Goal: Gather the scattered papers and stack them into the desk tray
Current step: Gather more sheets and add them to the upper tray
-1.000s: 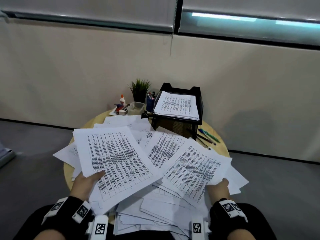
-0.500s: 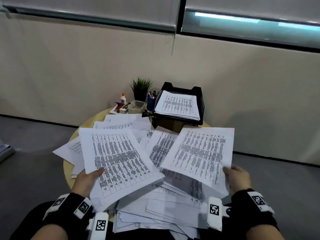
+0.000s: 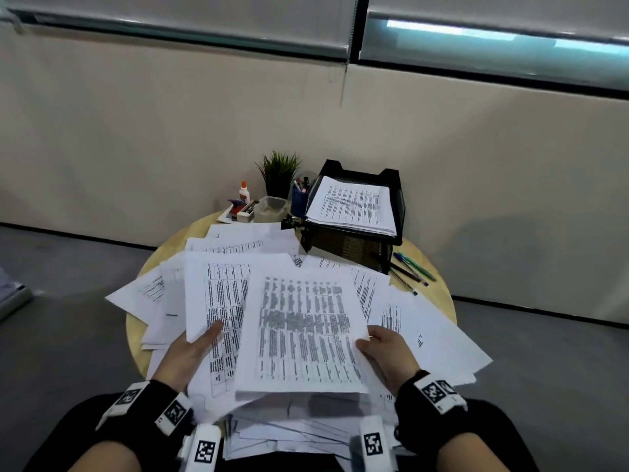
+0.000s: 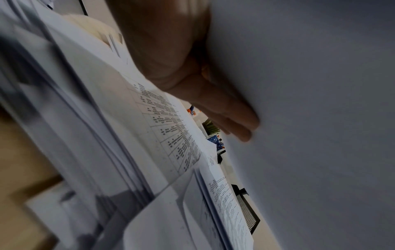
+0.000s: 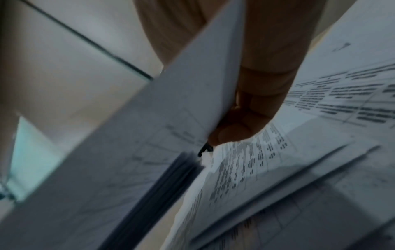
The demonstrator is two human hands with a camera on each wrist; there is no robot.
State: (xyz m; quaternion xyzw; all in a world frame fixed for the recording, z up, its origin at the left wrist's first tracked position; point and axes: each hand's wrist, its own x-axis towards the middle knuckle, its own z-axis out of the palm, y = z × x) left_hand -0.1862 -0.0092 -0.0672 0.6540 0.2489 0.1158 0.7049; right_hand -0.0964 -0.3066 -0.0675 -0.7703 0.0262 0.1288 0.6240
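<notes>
Many printed white papers (image 3: 238,243) lie scattered over a round wooden table (image 3: 439,291). At the back right stands a black mesh desk tray (image 3: 391,185) with a stack of papers (image 3: 354,206) in it. My left hand (image 3: 190,352) grips a printed sheet (image 3: 218,294) at its near edge, thumb on top, fingers (image 4: 233,115) flat under the sheet's underside (image 4: 320,118). My right hand (image 3: 388,352) pinches another sheet (image 3: 303,335) by its right edge; that sheet overlaps the left one. In the right wrist view the fingers (image 5: 245,121) curl under the paper edge (image 5: 192,101).
At the table's back stand a small green plant (image 3: 280,172), a glue bottle (image 3: 243,191), a clear plastic box (image 3: 270,209), a blue pen cup (image 3: 299,199) and a stapler (image 3: 243,211). Several pens (image 3: 412,270) lie right of the tray. Grey floor surrounds the table.
My right hand has lifted its sheet off the pile and carried it left, over the sheet in my left hand. The left hand has turned its sheet more upright.
</notes>
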